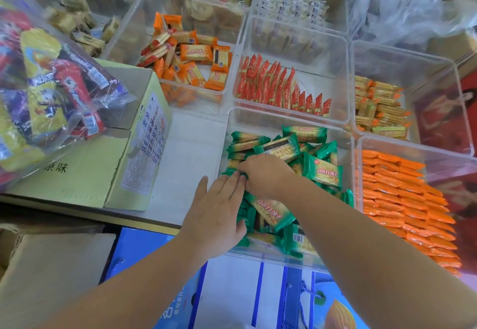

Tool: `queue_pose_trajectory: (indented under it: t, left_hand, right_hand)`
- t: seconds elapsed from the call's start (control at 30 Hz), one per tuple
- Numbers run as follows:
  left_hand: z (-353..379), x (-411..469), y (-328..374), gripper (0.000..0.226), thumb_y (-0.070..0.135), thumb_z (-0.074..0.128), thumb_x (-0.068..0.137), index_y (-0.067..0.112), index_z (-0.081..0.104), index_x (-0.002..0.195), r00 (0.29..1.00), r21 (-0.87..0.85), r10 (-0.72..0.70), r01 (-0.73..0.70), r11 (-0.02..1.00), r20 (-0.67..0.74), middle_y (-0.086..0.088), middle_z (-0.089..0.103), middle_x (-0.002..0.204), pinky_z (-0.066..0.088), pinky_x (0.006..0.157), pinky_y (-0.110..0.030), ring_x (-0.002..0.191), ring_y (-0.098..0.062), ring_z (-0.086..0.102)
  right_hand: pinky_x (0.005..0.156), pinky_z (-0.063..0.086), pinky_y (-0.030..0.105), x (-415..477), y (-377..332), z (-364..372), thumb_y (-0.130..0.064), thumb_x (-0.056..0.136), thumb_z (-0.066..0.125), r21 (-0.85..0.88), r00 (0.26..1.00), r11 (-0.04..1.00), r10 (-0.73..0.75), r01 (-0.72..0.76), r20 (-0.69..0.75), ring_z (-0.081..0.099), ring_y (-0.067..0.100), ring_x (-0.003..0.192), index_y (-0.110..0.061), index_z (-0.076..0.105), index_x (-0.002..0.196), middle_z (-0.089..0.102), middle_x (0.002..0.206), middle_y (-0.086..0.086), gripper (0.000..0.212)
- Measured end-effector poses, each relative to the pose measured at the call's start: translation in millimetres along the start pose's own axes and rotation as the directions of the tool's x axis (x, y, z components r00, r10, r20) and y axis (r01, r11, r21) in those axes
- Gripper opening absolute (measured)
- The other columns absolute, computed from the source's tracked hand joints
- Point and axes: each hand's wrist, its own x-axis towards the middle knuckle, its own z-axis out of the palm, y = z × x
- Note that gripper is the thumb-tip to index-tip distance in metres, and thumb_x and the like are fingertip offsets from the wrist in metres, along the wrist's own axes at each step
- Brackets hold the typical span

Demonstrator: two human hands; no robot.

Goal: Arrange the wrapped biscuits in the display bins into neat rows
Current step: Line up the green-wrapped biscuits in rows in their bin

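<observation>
In the bin [258, 119] at lower centre, the right hand [263, 174] pinches green packets [322, 171] just above the flat, straight-fingered left hand [216, 207] bracing them.

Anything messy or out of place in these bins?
The green packs in the near bin lie jumbled at all angles under the left hand and right hand. The loose orange packs in the far-left bin are heaped too. The red packs and orange rows at right look neat.
</observation>
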Motion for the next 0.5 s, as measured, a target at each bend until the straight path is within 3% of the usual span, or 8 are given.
queue_pose_trajectory:
  t: [0.13, 0.27, 0.4, 0.5]
  left_hand:
    - [4, 1, 0, 0.087, 0.058, 0.048, 0.083, 0.008, 0.032, 0.154, 0.998, 0.072, -0.008, 0.003, 0.997, 0.068, -0.01, 0.038, 0.157, 0.022, 0.116, -0.062, 0.142, -0.026, 0.033]
    - [3, 2, -1, 0.078, 0.058, 0.048, 0.082, 0.012, 0.049, 0.144, 0.995, 0.097, 0.01, -0.019, 0.995, 0.096, -0.012, 0.036, 0.158, 0.016, 0.116, -0.066, 0.144, -0.028, 0.029]
    - [3, 2, 0, 0.077, 0.057, 0.056, 0.077, 0.012, 0.055, 0.138, 0.996, 0.08, 0.012, -0.018, 0.997, 0.083, -0.01, 0.054, 0.144, 0.028, 0.112, -0.066, 0.135, -0.027, 0.042]
    - [2, 2, 0, 0.083, 0.057, 0.057, 0.076, 0.01, 0.049, 0.144, 0.997, 0.072, 0.002, -0.007, 0.997, 0.073, -0.009, 0.056, 0.139, 0.034, 0.109, -0.065, 0.129, -0.026, 0.045]
  right_hand:
    - [0.084, 0.05, 0.039, 7, 12, 0, -0.012, 0.092, 0.053, 0.018, 1.0, 1.0, 0.013, -0.013, -0.015, 0.059, 0.027, 0.103, -0.019, 0.062, 0.117, 0.061, 0.105, 0.002, 0.027]
    - [0.105, 0.036, 0.047, 21, 8, 2, -0.014, 0.091, 0.059, -0.123, 1.0, 0.992, -0.013, 0.01, -0.022, 0.048, 0.025, 0.122, -0.033, 0.045, 0.143, 0.06, 0.131, -0.003, 0.057]
    - [0.102, 0.033, 0.05, 31, 7, 1, -0.019, 0.095, 0.053, -0.208, 0.999, 0.978, -0.006, 0.014, 0.042, 0.044, 0.026, 0.12, -0.029, 0.056, 0.123, 0.063, 0.124, 0.0, 0.03]
    - [0.104, 0.032, 0.056, 36, 7, 0, -0.026, 0.098, 0.055, -0.257, 0.994, 0.966, -0.01, 0.038, 0.108, 0.042, 0.027, 0.125, -0.025, 0.058, 0.124, 0.059, 0.13, 0.001, 0.027]
